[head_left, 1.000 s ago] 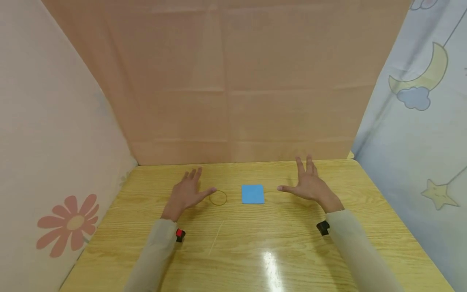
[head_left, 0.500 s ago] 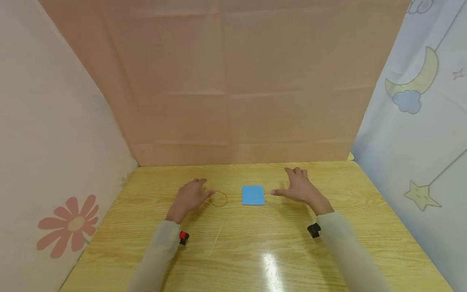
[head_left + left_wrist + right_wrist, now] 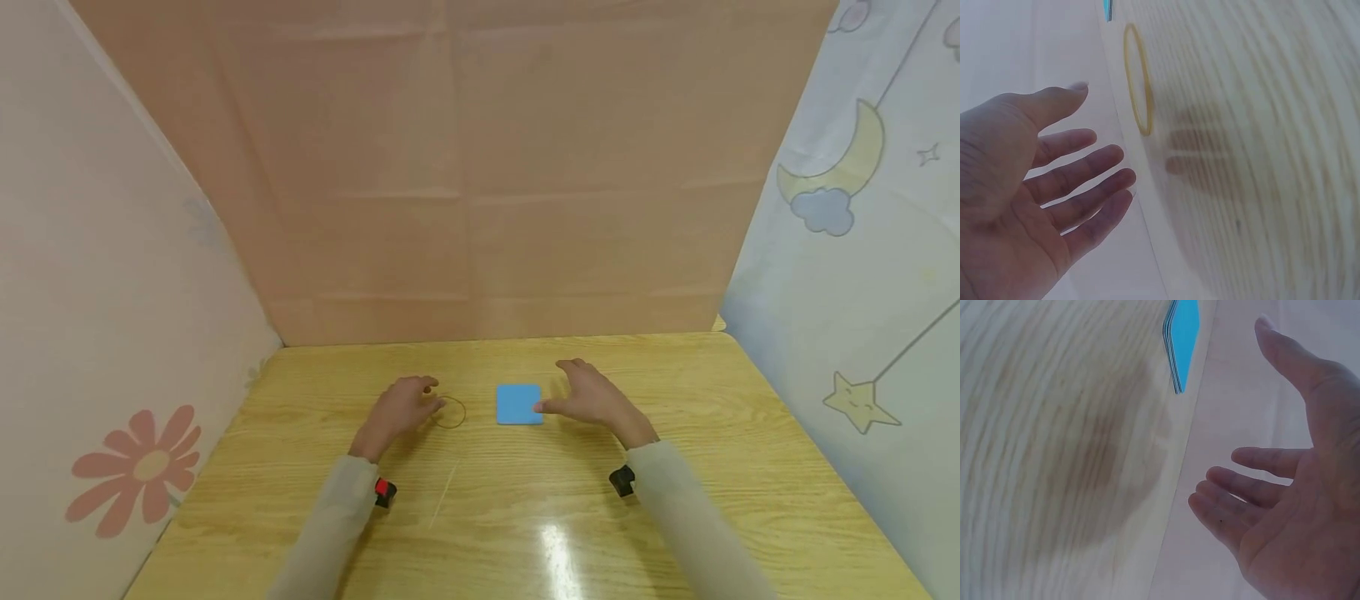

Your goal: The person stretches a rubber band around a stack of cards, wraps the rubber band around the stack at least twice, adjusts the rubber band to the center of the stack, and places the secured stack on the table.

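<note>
From the head camera I am seeing the person's left hand (image 3: 399, 408) hovering left of the frame's centre, its grip standing wide, fingers bending loosely and thumb pointing toward the yellow rubber band (image 3: 1148, 84). That band is lying as a loop near the lower middle of the frame, just beside the thumb; the left wrist view is showing the two apart. Right of it, the blue square stack (image 3: 517, 404) is resting flat on the wooden table (image 3: 525, 475), its thin layers showing at the upper middle of the right wrist view. I am watching the right hand (image 3: 596, 396) hanging beside it, also wide and gripping nothing; its thumb is overlapping the stack's right edge from the head, while the right wrist view is showing a gap.
</note>
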### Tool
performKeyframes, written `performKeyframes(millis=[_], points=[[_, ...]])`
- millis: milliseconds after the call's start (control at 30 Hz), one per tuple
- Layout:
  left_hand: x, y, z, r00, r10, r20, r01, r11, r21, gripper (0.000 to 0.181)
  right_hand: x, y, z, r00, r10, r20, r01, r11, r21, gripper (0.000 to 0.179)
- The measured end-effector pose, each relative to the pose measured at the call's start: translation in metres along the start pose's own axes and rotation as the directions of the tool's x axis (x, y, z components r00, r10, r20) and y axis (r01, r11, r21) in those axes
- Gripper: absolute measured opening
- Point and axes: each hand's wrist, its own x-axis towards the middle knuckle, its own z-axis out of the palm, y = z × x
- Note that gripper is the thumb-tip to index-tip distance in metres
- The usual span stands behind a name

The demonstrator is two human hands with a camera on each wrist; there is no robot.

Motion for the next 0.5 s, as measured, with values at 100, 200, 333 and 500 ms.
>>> performKeyframes(millis=[100, 200, 333, 500], points=[[0.0, 0.0, 0.001, 1.0, 0.008, 0.002, -0.008, 1.0, 0.009, 0.047, 0.0, -0.004, 0.005, 1.0, 0.0, 0.016, 0.0, 1.0, 0.018, 0.102], [-0.001, -0.001, 0.003, 1.0, 0.014, -0.004, -0.014, 1.0, 0.019, 0.045, 0.001, -0.006, 0.01, 0.999, -0.021, 0.027, 0.02, 0.999, 0.025, 0.099], [-0.002, -0.003, 0.004, 1.0, 0.016, -0.013, -0.016, 1.0, 0.026, 0.044, 0.005, -0.008, 0.017, 0.997, -0.06, 0.039, 0.059, 0.998, 0.024, 0.099], [-0.004, -0.003, 0.005, 1.0, 0.022, 0.011, -0.023, 0.999, 0.042, 0.046, 0.01, -0.008, 0.024, 0.996, -0.072, 0.06, 0.071, 0.997, 0.015, 0.102]])
